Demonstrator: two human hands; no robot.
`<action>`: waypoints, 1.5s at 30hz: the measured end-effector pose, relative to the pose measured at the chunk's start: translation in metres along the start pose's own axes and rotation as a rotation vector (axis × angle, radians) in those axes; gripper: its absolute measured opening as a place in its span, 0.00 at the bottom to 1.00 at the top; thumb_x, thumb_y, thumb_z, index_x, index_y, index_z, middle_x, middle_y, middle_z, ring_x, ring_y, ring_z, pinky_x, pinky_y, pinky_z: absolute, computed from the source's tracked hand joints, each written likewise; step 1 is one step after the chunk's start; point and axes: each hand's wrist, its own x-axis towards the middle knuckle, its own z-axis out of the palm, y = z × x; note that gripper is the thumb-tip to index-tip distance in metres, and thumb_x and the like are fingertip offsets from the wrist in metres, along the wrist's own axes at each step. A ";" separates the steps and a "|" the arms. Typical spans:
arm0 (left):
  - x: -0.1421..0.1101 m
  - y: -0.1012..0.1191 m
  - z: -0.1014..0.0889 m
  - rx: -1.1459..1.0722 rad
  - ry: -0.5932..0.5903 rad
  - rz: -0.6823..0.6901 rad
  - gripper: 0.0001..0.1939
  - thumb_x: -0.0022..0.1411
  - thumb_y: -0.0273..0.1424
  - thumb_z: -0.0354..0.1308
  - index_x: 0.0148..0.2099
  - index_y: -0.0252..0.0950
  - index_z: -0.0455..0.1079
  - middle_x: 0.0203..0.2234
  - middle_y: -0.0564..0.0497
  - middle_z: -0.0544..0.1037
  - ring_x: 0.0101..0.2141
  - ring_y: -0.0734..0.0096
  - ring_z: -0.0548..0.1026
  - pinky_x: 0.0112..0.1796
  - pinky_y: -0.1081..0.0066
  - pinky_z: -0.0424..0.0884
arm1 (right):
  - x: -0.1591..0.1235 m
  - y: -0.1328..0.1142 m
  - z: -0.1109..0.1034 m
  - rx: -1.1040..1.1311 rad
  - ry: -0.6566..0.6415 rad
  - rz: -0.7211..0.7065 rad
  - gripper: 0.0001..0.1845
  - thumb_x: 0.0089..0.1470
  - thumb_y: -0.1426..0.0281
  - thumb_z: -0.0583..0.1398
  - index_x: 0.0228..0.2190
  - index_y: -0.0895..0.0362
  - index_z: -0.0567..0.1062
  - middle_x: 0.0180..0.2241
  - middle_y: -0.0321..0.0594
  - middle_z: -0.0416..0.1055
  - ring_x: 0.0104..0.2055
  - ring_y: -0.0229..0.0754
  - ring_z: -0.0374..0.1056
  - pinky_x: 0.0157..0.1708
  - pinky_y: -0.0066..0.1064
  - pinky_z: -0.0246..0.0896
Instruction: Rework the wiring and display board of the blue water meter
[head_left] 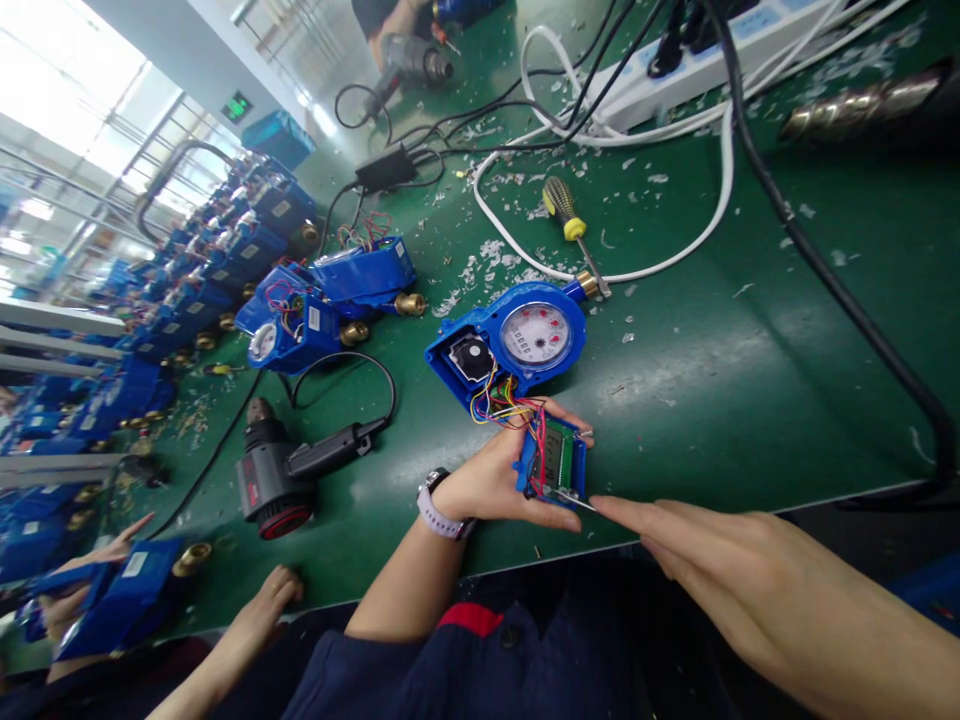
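My left hand (491,480), with a watch on the wrist, is closed around a small blue housing that carries a circuit board with an LCD display (553,455). Thin coloured wires (504,400) run from it to a blue water meter (536,335) lying face up just beyond. A black round part (472,355) sits in the meter's open compartment. My right hand (712,555) is closed, its fingertips on a thin metal tool (576,498) whose far end meets the board's near edge. Its exact kind is unclear.
A yellow-black screwdriver (564,210) lies beyond the meter. A heat gun (277,470) and more blue meters (300,310) are at left, near a co-worker's hand (266,600). Cables and a power strip (675,75) cross the back; another hot metal-nozzled tool (862,110) is at right.
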 end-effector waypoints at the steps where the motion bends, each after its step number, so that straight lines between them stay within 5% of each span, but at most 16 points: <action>1: 0.000 -0.001 0.000 0.010 -0.002 0.005 0.42 0.37 0.40 0.77 0.53 0.38 0.65 0.54 0.42 0.67 0.59 0.49 0.63 0.64 0.49 0.53 | -0.001 0.000 0.000 0.012 -0.003 0.005 0.27 0.58 0.81 0.50 0.56 0.55 0.71 0.39 0.39 0.78 0.30 0.37 0.75 0.33 0.25 0.74; 19: 0.001 -0.002 0.001 -0.023 -0.023 0.030 0.41 0.38 0.41 0.77 0.53 0.39 0.66 0.53 0.42 0.67 0.60 0.47 0.63 0.63 0.49 0.55 | 0.006 -0.005 0.021 0.141 0.043 0.010 0.27 0.59 0.81 0.48 0.57 0.56 0.69 0.39 0.42 0.77 0.33 0.38 0.75 0.34 0.25 0.73; 26: 0.000 -0.009 0.001 -0.202 -0.035 0.089 0.45 0.39 0.36 0.77 0.56 0.44 0.57 0.52 0.44 0.69 0.56 0.52 0.70 0.62 0.48 0.57 | 0.015 -0.006 0.021 0.245 0.102 -0.038 0.23 0.61 0.81 0.47 0.54 0.59 0.70 0.40 0.40 0.77 0.36 0.37 0.75 0.34 0.25 0.73; 31: 0.002 -0.012 0.003 -0.307 -0.052 0.158 0.45 0.39 0.30 0.77 0.56 0.44 0.57 0.53 0.44 0.69 0.54 0.54 0.73 0.56 0.52 0.68 | 0.016 -0.007 0.024 0.201 0.132 -0.069 0.24 0.61 0.81 0.47 0.55 0.59 0.70 0.33 0.38 0.75 0.29 0.38 0.73 0.27 0.28 0.70; 45: 0.002 -0.009 0.004 -0.440 -0.084 0.166 0.44 0.39 0.26 0.76 0.55 0.44 0.58 0.53 0.46 0.69 0.54 0.56 0.73 0.56 0.55 0.68 | 0.017 -0.006 0.027 -0.006 0.191 -0.189 0.26 0.57 0.84 0.47 0.54 0.62 0.71 0.31 0.40 0.74 0.29 0.36 0.72 0.28 0.26 0.70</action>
